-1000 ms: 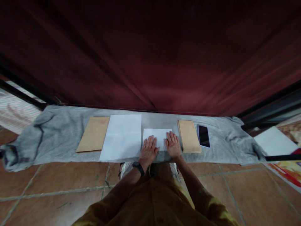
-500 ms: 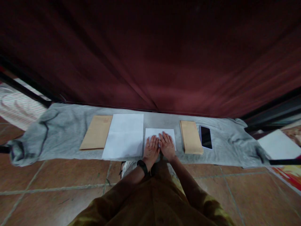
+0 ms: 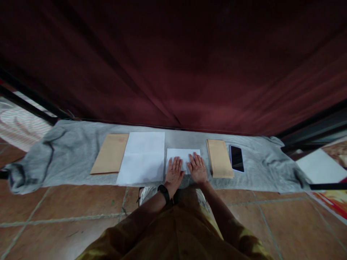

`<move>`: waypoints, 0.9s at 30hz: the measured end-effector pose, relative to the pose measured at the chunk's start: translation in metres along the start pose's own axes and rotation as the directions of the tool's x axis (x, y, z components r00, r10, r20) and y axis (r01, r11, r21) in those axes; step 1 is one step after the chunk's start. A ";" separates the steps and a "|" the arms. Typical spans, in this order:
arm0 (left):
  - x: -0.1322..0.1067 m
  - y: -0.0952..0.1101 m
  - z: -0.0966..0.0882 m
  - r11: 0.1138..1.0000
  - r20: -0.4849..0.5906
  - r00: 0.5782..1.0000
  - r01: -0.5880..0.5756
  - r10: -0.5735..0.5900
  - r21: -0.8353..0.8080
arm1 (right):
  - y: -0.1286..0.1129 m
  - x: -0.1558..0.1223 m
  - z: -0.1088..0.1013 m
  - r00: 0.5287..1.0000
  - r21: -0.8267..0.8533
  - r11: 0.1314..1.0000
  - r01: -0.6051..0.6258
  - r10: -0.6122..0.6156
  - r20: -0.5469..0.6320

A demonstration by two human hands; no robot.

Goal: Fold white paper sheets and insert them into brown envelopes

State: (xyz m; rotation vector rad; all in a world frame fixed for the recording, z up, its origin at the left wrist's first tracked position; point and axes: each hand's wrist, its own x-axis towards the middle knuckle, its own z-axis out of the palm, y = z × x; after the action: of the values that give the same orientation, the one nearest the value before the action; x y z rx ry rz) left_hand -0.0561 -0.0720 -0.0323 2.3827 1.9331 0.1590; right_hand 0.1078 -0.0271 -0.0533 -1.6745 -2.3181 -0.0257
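Note:
A small white sheet of paper (image 3: 183,153), perhaps folded, lies on the grey cloth right in front of me. My left hand (image 3: 174,172) rests flat on its left part, fingers stretched out and pointing away from me. On its right part lies my right hand (image 3: 198,169), also flat with the fingers apart. Both palms face down, and neither hand grips anything. To the left is a larger stack of white paper (image 3: 143,155). Brown envelopes (image 3: 220,159) sit just right of my right hand.
More brown envelopes (image 3: 110,153) lie at the far left, beside the white stack. A phone (image 3: 237,159) with a dark screen is right of the right-hand envelopes. The grey cloth (image 3: 73,155) covers a narrow surface against a dark red curtain (image 3: 173,72). Tiled floor (image 3: 81,206) shows below.
My right hand has slid to the right across the small white paper, so a gap now separates my hands. My left hand has stayed nearly in place.

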 end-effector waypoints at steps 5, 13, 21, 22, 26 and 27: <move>0.015 -0.001 -0.004 0.997 -0.066 0.996 -0.056 0.052 -0.049 | -0.001 0.000 0.001 1.000 0.007 1.000 0.012 -0.011 -0.029; 0.046 -0.007 0.007 0.993 -0.131 0.991 0.024 -0.039 -0.112 | -0.001 0.001 -0.001 0.999 0.001 1.000 0.010 -0.010 -0.038; 0.035 -0.016 0.014 0.992 -0.188 0.978 0.071 -0.089 -0.100 | -0.001 0.001 -0.003 0.999 0.008 1.000 0.007 -0.006 -0.044; 0.032 -0.016 0.014 0.992 -0.193 0.976 0.080 -0.098 -0.098 | -0.001 0.001 -0.002 0.999 0.012 1.000 0.006 -0.006 -0.046; 0.020 -0.014 0.015 0.986 -0.204 0.967 0.139 -0.156 -0.095 | -0.001 0.000 -0.001 0.999 0.017 1.000 0.003 -0.002 -0.048; 0.017 -0.013 0.016 0.983 -0.208 0.962 0.159 -0.176 -0.097 | -0.001 0.000 -0.001 0.999 0.015 1.000 0.003 -0.003 -0.047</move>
State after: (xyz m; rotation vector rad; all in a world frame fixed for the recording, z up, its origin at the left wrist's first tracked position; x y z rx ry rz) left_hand -0.0630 -0.0528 -0.0488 2.2193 2.1649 0.4939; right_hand 0.1067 -0.0274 -0.0519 -1.6451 -2.2806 -0.0472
